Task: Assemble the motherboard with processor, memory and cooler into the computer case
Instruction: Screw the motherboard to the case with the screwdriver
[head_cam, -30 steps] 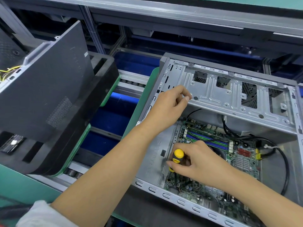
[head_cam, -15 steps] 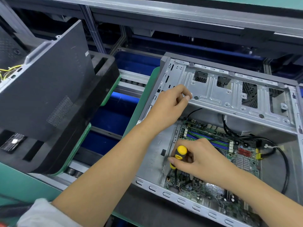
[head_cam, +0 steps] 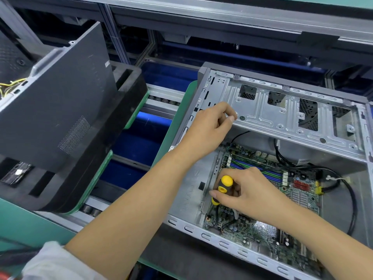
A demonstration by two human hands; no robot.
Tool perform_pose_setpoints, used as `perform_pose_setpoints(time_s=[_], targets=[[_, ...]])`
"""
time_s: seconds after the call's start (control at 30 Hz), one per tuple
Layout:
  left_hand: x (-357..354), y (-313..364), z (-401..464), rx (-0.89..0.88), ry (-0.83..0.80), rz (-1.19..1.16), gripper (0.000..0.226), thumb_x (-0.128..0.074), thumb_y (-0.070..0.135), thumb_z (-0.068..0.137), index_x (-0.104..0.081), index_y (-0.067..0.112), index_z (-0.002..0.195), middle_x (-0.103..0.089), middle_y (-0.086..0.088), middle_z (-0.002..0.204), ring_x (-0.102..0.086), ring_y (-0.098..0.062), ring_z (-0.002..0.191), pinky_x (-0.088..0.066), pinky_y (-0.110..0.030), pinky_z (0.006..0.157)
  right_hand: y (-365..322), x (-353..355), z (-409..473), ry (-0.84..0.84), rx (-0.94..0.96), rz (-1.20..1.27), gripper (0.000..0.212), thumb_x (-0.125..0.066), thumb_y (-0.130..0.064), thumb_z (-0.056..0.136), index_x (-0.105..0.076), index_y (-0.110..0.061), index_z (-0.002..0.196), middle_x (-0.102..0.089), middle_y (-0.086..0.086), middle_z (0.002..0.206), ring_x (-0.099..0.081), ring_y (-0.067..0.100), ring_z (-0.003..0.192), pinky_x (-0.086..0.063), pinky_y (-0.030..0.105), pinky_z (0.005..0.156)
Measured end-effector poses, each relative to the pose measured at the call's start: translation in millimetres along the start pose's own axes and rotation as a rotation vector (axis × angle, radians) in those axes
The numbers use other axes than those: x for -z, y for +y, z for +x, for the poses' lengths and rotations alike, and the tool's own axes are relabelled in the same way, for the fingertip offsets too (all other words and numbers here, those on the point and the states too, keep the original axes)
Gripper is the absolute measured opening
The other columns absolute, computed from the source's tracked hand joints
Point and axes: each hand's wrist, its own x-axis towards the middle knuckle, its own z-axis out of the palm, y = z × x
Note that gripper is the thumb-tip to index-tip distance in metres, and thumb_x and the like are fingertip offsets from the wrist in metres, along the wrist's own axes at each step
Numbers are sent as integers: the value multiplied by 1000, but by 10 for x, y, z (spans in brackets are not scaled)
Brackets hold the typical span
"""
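While the open case (head_cam: 282,122) lies on its side on a green pallet (head_cam: 177,122), it fills the right half of the head view, its grey metal frame facing up. To its left a second, dark case (head_cam: 56,110) leans tilted in a black foam cradle (head_cam: 129,91), itself on another green pallet, with yellow wires (head_cam: 10,85) showing at its far left edge. Between the two pallets runs a roller conveyor (head_cam: 161,98) over blue panels.

Inside the open case the board (head_cam: 262,225) lies flat on the bottom, its blue and green memory slots (head_cam: 270,174) near the far edge. Black cables (head_cam: 343,184) loop over its right side, one ending in a yellow connector (head_cam: 319,189).

Reaching across from the lower left, the left hand (head_cam: 207,130) has its fingers curled over the edge of the drive bracket (head_cam: 292,120) at the case's upper left corner, thumb tip touching the metal. Below it, the right hand (head_cam: 246,193) grips a screwdriver (head_cam: 223,186) by its yellow-and-black handle, fingers wrapped round it, thumb pressed against the side. The tool stands nearly upright over the board's left edge, beside the rear wall of the case; its tip is hidden.
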Motion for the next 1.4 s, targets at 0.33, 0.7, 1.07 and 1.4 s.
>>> perform_pose_setpoints(time_s=[0.33,0.7,1.07,1.4], targets=[[61,101,-85,303,-98,-237,31,-33,-7,94,-61,2,104,-52,-4,72,-47,-13,60,-41,-23,54,54,392,-91,260,-177,369,20,-68,-33,82,-62,-17,71,-63,7,51,-55,18,35,-41,21,35],[5,17,-766,656,-271,-100,48,-66,61,74,-51,27,106,-44,8,78,-45,-4,65,-35,-23,58,274,704,-62,650,-280,829,22,-65,-24,87,-63,-8,72,-57,9,47,-41,16,30,-29,13,33],[-80,-48,-667,403,6,-167,17,-75,33,80,-68,18,78,-26,12,40,-24,-4,39,-29,-15,51,255,732,-73,645,-267,841,25,-64,-23,88,-63,-6,70,-57,10,47,-42,15,31,-28,14,33],[-74,-11,-659,321,8,-14,14,-72,24,85,-70,16,73,-24,9,37,-24,-7,39,-26,-7,43,227,752,-75,649,-265,808,26,-63,-20,88,-63,-10,65,-57,11,47,-39,16,30,-28,15,33]])
